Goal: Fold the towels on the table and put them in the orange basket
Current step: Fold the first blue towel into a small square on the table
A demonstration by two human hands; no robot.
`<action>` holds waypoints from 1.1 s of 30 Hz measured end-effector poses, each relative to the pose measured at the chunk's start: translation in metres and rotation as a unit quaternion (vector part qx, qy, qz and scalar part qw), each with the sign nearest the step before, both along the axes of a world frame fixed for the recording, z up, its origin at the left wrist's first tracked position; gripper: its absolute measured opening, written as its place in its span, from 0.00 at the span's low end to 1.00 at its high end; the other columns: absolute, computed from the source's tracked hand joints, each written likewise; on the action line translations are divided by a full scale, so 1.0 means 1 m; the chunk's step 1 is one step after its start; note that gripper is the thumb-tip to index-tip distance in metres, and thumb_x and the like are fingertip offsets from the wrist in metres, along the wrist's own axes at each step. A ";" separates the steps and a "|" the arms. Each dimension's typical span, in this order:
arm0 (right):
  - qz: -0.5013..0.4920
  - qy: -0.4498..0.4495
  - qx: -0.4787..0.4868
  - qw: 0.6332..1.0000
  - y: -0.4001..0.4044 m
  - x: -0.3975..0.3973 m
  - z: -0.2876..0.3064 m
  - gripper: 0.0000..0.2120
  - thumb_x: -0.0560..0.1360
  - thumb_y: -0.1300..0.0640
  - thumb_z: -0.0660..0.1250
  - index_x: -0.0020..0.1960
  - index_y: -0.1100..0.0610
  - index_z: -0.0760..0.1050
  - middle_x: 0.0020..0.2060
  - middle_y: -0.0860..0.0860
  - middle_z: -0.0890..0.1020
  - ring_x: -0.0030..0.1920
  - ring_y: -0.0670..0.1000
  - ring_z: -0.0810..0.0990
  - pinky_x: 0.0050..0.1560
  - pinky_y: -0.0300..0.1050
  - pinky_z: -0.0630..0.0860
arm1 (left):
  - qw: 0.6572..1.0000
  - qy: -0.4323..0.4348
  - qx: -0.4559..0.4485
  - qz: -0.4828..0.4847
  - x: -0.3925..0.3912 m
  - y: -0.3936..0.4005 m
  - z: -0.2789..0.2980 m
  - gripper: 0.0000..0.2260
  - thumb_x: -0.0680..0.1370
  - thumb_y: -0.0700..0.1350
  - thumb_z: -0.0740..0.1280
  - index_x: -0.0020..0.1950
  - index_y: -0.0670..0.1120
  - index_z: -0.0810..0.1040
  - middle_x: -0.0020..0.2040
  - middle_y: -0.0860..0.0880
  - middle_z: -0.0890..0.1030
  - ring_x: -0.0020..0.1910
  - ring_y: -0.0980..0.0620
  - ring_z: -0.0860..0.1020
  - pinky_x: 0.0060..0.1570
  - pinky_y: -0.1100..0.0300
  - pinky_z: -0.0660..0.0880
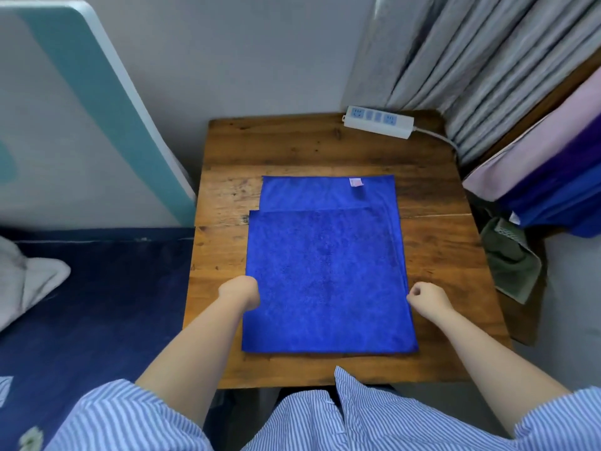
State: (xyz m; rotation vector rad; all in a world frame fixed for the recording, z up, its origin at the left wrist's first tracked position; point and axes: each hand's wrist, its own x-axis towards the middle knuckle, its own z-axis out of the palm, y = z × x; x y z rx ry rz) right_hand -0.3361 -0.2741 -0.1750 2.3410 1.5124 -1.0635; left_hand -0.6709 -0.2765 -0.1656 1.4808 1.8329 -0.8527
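A blue towel [328,275] lies folded over on the wooden bench [292,148] before me, its upper layer short of the far edge. My left hand [239,291] grips its left edge, fingers curled under. My right hand [426,297] pinches the right edge. A white power strip [379,122] sits at the far right corner, well apart. Bare wood rings the towel; a bed [97,304] lies left.
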 end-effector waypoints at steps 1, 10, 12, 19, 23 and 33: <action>-0.003 0.012 0.011 1.000 0.007 -0.003 -0.001 0.10 0.74 0.64 0.60 0.34 0.60 0.70 0.41 0.60 0.79 0.47 0.59 0.77 0.41 0.45 0.68 | 1.000 0.002 0.001 -0.006 0.003 0.005 0.000 0.13 0.79 0.39 0.54 0.33 0.45 0.63 0.34 0.51 0.66 0.38 0.50 0.68 0.34 0.62 0.66; 0.028 0.076 0.085 0.993 0.112 -0.025 -0.001 0.08 0.75 0.64 0.60 0.48 0.67 0.77 0.49 0.61 0.81 0.52 0.59 0.77 0.47 0.44 0.70 | 0.996 -0.019 0.083 0.014 0.020 0.094 -0.001 0.09 0.77 0.38 0.55 0.57 0.42 0.66 0.50 0.45 0.72 0.46 0.45 0.72 0.31 0.62 0.64; 0.044 0.073 0.092 0.992 0.131 -0.027 -0.007 0.09 0.74 0.65 0.61 0.51 0.67 0.76 0.52 0.61 0.80 0.54 0.59 0.76 0.52 0.45 0.70 | 0.995 -0.018 0.096 0.026 0.024 0.110 -0.008 0.11 0.77 0.38 0.54 0.59 0.41 0.66 0.57 0.44 0.72 0.55 0.44 0.73 0.41 0.58 0.69; 0.108 0.039 0.154 0.981 0.172 -0.032 -0.029 0.16 0.75 0.65 0.61 0.62 0.62 0.71 0.65 0.57 0.70 0.67 0.56 0.66 0.65 0.45 0.65 | 0.981 -0.006 0.193 0.036 0.023 0.141 -0.033 0.15 0.76 0.37 0.55 0.62 0.42 0.67 0.63 0.45 0.69 0.65 0.45 0.65 0.56 0.54 0.68; 0.140 0.025 0.132 0.981 0.176 -0.030 -0.038 0.18 0.76 0.63 0.60 0.65 0.60 0.68 0.64 0.55 0.71 0.66 0.55 0.66 0.66 0.44 0.65 | 0.982 0.018 0.186 0.020 0.012 0.148 -0.043 0.17 0.75 0.36 0.56 0.64 0.44 0.66 0.67 0.46 0.66 0.70 0.46 0.60 0.63 0.52 0.65; 0.133 0.054 0.057 0.988 0.188 -0.028 -0.028 0.12 0.73 0.67 0.63 0.55 0.61 0.76 0.57 0.57 0.73 0.58 0.55 0.73 0.58 0.42 0.69 | 0.985 -0.039 0.168 0.030 -0.003 0.154 -0.035 0.13 0.78 0.38 0.54 0.59 0.42 0.73 0.58 0.43 0.74 0.59 0.43 0.70 0.55 0.53 0.69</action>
